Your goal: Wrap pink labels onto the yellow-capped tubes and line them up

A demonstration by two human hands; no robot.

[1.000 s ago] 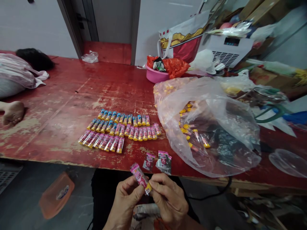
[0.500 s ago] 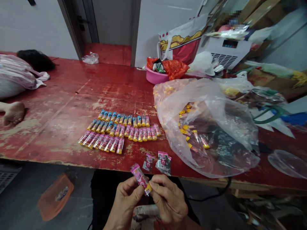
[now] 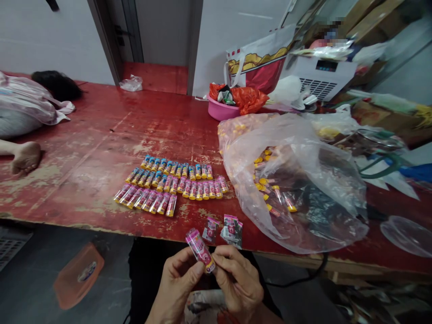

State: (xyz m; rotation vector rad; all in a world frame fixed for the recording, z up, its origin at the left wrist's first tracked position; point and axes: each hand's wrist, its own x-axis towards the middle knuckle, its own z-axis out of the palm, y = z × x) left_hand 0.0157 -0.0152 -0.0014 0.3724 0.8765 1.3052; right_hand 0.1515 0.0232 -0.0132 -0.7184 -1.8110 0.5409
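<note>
A red table (image 3: 84,148) stretches ahead, with rows of small tubes (image 3: 172,186) well beyond the hands. Just in front of its edge, the left hand (image 3: 177,281) and right hand (image 3: 238,283) both pinch a pink tube (image 3: 199,249) closely. Its long axis slants down rightward, its yellow-capped end sitting against the right fingers (image 3: 222,257).

The person wears dark trousers (image 3: 145,274); left hand (image 3: 178,281) and right hand (image 3: 238,283) are bare.

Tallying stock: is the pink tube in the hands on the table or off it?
Off: the left hand and right hand hold the pink tube up, clear of the table.
</note>
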